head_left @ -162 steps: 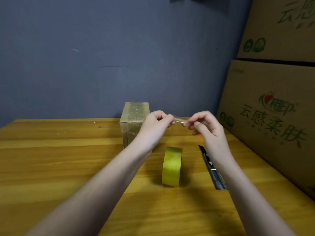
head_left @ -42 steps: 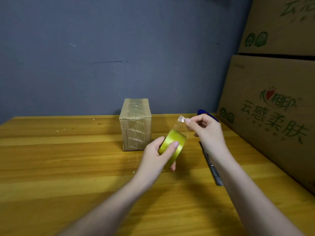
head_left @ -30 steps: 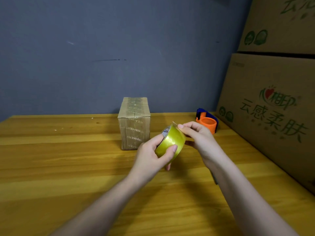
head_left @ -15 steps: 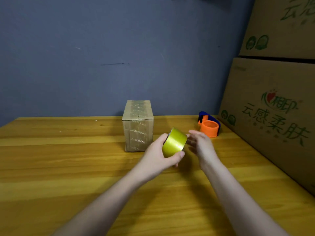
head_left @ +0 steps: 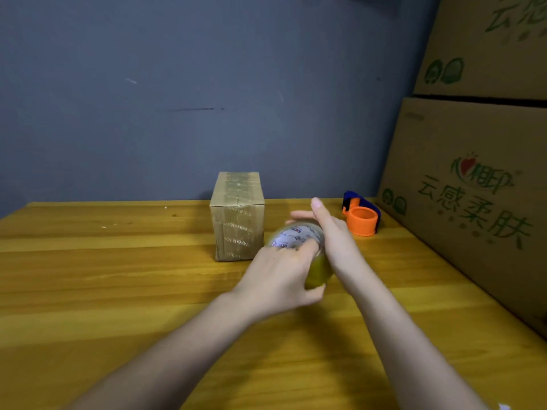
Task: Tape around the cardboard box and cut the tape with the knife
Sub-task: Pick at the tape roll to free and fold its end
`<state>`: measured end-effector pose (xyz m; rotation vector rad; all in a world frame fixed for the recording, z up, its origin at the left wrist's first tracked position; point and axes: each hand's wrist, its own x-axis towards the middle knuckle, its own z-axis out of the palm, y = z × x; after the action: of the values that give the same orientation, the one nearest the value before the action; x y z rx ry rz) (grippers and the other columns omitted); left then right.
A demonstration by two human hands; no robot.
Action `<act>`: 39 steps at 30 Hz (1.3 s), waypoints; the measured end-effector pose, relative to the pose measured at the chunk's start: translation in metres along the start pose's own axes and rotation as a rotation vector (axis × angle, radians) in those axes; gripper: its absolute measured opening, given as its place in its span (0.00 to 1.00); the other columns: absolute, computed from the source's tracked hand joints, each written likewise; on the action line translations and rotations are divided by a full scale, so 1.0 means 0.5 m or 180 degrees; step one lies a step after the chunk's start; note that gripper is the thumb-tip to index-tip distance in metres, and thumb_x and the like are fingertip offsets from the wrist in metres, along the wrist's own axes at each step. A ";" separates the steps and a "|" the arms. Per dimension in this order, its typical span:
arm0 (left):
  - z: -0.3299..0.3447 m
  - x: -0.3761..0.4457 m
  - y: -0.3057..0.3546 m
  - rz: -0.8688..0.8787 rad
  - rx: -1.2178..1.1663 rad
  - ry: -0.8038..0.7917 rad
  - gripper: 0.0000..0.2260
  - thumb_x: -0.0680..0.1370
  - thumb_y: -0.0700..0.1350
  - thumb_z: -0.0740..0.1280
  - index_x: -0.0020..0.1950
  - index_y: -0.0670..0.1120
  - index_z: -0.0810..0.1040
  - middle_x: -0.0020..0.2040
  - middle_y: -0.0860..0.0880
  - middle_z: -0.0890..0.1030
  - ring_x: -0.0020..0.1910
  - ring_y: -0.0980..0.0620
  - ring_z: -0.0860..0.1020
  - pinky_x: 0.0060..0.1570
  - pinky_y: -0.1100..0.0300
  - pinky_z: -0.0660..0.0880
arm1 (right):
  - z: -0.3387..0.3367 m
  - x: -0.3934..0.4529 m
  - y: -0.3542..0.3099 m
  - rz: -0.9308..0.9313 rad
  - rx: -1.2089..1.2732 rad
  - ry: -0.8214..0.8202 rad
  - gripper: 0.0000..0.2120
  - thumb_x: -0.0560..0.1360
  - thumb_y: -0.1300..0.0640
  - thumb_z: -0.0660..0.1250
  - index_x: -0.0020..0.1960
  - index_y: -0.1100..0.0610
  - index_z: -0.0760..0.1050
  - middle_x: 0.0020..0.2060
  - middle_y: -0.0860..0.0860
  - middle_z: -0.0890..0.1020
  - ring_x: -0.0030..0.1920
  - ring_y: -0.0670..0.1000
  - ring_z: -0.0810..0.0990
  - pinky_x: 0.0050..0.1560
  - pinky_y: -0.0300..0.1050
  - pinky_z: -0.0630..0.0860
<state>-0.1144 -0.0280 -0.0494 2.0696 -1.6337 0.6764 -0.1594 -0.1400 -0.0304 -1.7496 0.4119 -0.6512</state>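
— Where's the tape roll (head_left: pixel 299 241)?
— Over the tabletop (head_left: pixel 118 291), just right of the cardboard box (head_left: pixel 238 216). The left hand (head_left: pixel 281 276) grasps it, fingers clenched; the right hand (head_left: pixel 331 229) lies against it, fingers extended.

Blue-grey wall (head_left: pixel 207 84), scuffed | wooden plank table (head_left: pixel 88 291) | stacked printed cartons (head_left: pixel 473 202) at right | dim, even light

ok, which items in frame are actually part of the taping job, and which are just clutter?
In the job:
- tape roll, held between left hand and right hand
- small cardboard box on the table
- knife: not visible now

Lying about:
- orange and blue tape dispenser
- large printed cartons stacked at right
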 end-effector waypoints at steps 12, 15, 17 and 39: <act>-0.006 -0.020 -0.011 0.0543 0.0338 -0.0414 0.18 0.65 0.58 0.69 0.45 0.47 0.72 0.29 0.47 0.81 0.27 0.46 0.79 0.26 0.63 0.64 | -0.026 0.014 0.025 0.0697 0.0669 -0.1350 0.28 0.78 0.41 0.53 0.58 0.63 0.77 0.50 0.61 0.84 0.51 0.59 0.82 0.57 0.49 0.77; 0.002 -0.018 -0.011 0.1037 0.0573 -0.0538 0.20 0.61 0.60 0.70 0.42 0.48 0.71 0.24 0.49 0.78 0.23 0.51 0.77 0.22 0.65 0.66 | -0.038 0.038 0.032 0.1162 0.0879 -0.1666 0.31 0.76 0.35 0.50 0.63 0.58 0.72 0.45 0.58 0.83 0.44 0.54 0.82 0.49 0.47 0.77; 0.018 -0.018 -0.015 0.1263 0.0608 -0.0592 0.20 0.63 0.61 0.69 0.42 0.48 0.71 0.23 0.49 0.78 0.22 0.51 0.77 0.22 0.64 0.65 | -0.043 0.057 0.040 0.1322 0.0762 -0.1794 0.32 0.75 0.34 0.49 0.62 0.57 0.72 0.42 0.56 0.81 0.41 0.53 0.80 0.48 0.47 0.76; 0.272 0.239 -0.096 -0.0706 0.0303 -0.0893 0.16 0.78 0.44 0.61 0.66 0.47 0.70 0.64 0.47 0.76 0.66 0.47 0.71 0.67 0.50 0.57 | -0.134 0.243 0.182 0.0526 -0.0965 0.0508 0.22 0.79 0.60 0.59 0.72 0.61 0.63 0.69 0.57 0.70 0.69 0.55 0.69 0.68 0.46 0.65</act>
<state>-0.0284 -0.1906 -0.0863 2.4608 -1.5025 0.4104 -0.1004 -0.2869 -0.0797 -1.9286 0.7914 -0.6357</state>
